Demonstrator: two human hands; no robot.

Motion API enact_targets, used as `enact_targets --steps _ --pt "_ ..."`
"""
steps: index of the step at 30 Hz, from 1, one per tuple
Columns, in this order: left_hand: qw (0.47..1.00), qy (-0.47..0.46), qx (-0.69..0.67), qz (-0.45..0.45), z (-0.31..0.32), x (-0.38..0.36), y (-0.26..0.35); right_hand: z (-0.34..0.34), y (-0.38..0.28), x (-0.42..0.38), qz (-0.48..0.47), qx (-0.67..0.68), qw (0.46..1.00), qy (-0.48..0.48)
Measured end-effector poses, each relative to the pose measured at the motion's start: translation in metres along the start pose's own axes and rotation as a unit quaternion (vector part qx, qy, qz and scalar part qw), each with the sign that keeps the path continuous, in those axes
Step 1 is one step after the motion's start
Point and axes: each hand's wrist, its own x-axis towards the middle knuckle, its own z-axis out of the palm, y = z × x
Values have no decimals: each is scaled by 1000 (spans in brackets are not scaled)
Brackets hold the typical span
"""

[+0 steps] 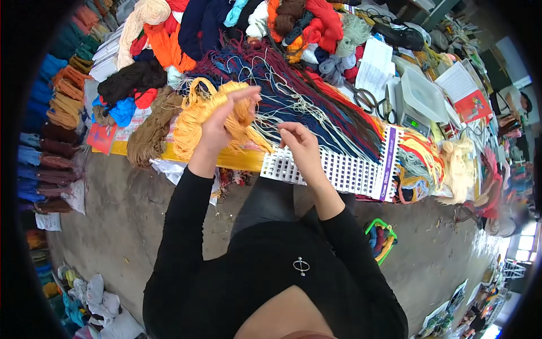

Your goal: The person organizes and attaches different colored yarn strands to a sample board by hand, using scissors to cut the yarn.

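Golden-yellow looped yarn skein (189, 129) touches my left hand (217, 123), fingers apart; right hand (304, 150) bunched, can't tell if clamped; likely separating step, next needs tangle-free pull.

On the table (234, 159), the punched card (341, 176) lay along the near edge, with long strands (316, 107) stretching away behind it. Left of the card lay a skein (191, 124) — the left hand (219, 125) at its right side. Right of the strands sat scissors (364, 99), then a scale (416, 122) bearing a tub (424, 93). A basket (390, 253) stood on the floor (135, 217).
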Motion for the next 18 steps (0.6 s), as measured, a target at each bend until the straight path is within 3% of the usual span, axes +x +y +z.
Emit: enact_targets --steps 2,4,6,10,12,18 --pt "978 -41 -202 14 1 10 -6 0 -5 0 -1 7 1000 -3" --pt "963 -34 -268 -1 4 12 -7 -1 -12 0 3 48 999 6" --pt "913 -5 -401 -68 13 10 -1 -2 -18 1 7 80 997 7" --pt "901 -45 -429 -47 5 11 -17 2 -31 4 16 113 993 -1" --pt "908 -16 -412 -77 4 10 -16 9 -30 8 40 120 992 -22" --pt "898 -46 -427 -93 10 11 -17 17 -24 12 72 173 982 -39"
